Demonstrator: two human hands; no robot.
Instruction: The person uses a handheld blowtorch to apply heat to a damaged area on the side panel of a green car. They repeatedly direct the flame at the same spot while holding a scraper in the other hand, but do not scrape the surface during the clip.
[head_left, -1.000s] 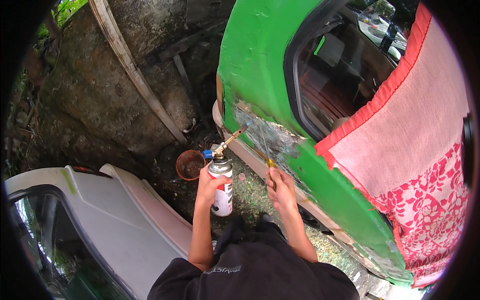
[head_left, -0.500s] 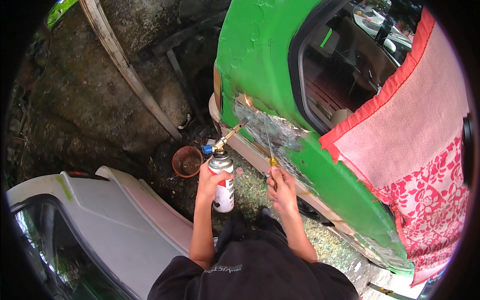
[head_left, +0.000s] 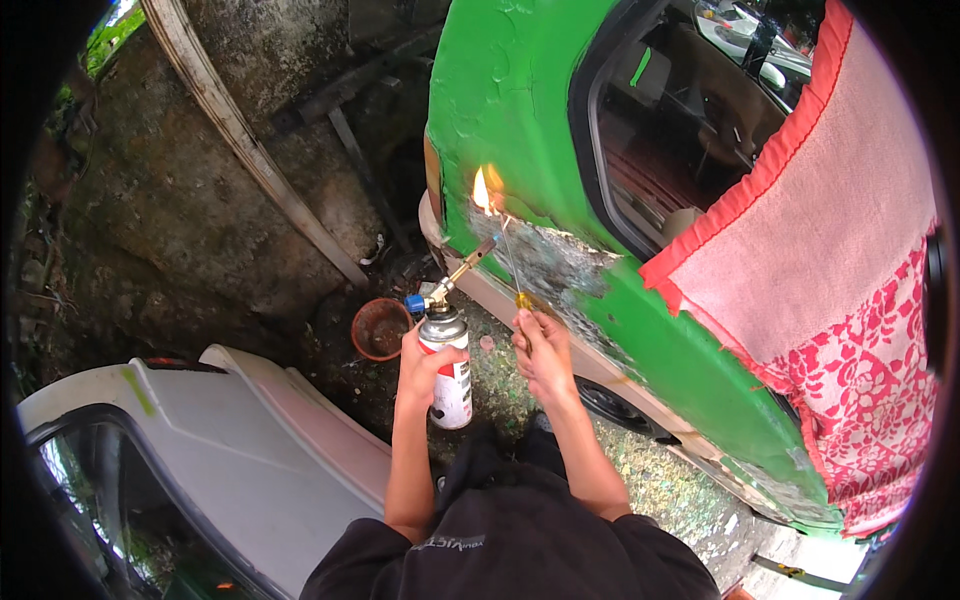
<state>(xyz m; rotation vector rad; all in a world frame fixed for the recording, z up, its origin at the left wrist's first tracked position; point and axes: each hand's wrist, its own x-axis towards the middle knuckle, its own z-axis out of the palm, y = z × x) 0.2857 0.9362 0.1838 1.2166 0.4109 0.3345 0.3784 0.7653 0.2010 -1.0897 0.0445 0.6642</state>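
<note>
Left hand (head_left: 425,365): I see it wrapped around a torch can (head_left: 447,368), upright, its brass nozzle (head_left: 466,264) angled up.
Right hand (head_left: 542,350): pinching a yellow-handled scraper (head_left: 512,268), tip at the flame (head_left: 486,190).
Panel (head_left: 520,110): green car body, paint stripped to a bare patch (head_left: 545,262) beside the flame.
Handling: I judge the can rigid, smooth, fairly light; grip mid-body, away from the hot nozzle. The scraper looks thin and stiff.
Nearby: rusty bowl (head_left: 379,329) on the ground; white car (head_left: 200,450) to the left.

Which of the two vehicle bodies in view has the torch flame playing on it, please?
The green vehicle body on the right, with its paint stripped beside the flame; the white one lies lower left, away from the torch.
</note>
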